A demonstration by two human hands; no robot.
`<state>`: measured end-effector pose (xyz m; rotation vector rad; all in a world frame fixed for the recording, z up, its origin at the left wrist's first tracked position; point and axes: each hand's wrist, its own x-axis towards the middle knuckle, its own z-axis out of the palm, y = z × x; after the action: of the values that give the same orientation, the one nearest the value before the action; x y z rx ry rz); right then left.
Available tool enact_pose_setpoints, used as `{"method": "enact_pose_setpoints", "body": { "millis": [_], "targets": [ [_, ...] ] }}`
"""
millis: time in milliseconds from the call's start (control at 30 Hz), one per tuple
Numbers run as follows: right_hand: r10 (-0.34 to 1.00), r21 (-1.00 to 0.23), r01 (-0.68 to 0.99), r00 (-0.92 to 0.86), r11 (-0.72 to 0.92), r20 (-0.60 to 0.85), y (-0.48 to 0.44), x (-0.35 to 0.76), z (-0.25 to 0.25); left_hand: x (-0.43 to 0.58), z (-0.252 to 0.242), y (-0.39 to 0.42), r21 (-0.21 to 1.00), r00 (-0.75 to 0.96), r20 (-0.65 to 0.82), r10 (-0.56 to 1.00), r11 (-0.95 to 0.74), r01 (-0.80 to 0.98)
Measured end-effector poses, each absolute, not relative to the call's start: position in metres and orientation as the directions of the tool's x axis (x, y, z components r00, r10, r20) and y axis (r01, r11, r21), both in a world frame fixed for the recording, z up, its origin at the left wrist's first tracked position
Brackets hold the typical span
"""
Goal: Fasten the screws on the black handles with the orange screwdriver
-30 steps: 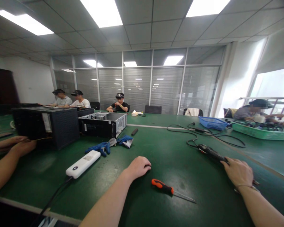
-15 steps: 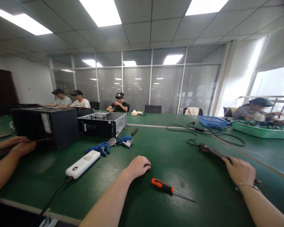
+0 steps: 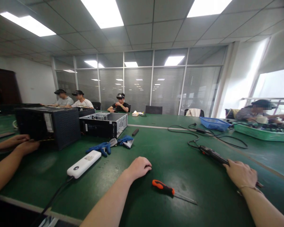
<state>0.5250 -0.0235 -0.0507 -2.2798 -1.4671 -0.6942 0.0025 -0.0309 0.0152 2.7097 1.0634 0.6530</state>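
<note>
My left hand rests on the green tabletop with its fingers curled in and nothing visible in it. To its lower right lies a screwdriver with an orange and black handle, its metal shaft pointing right; the hand does not touch it. On the right, my right hand is closed over a black corded electric screwdriver that lies low over the table. A metal end pokes out past the wrist side of that hand. The palm hides the tool's middle.
A white power bank-like box with a black cable lies left, near blue gloves. Beyond are a black computer case and an open metal chassis. A co-worker's hands reach into the case. Blue basket and green basket stand right.
The whole view has shifted slightly to the right, as the camera turned a little. Both my hands keep their places on the table and the screwdriver has not moved.
</note>
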Motion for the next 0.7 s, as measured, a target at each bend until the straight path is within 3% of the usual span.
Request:
{"method": "enact_pose_setpoints", "body": {
  "millis": [333,567,700],
  "targets": [
    [0.702,-0.096,0.885,0.422,-0.455,0.574,-0.0205,0.5215,-0.0477,0.0031,0.0178,-0.0328,0.299,0.658,0.332,0.676,-0.737,0.607],
    [0.708,-0.007,0.91,0.327,-0.414,0.626,-0.0182,0.5252,-0.0516,0.0025,0.0143,-0.0303,0.291,0.66,0.335,0.672,-0.74,0.606],
    [0.694,-0.045,0.901,0.363,-0.431,0.622,-0.0201,0.5257,-0.0531,0.0023,0.0134,-0.0294,0.288,0.662,0.337,0.67,-0.742,0.605]
  ]
}}
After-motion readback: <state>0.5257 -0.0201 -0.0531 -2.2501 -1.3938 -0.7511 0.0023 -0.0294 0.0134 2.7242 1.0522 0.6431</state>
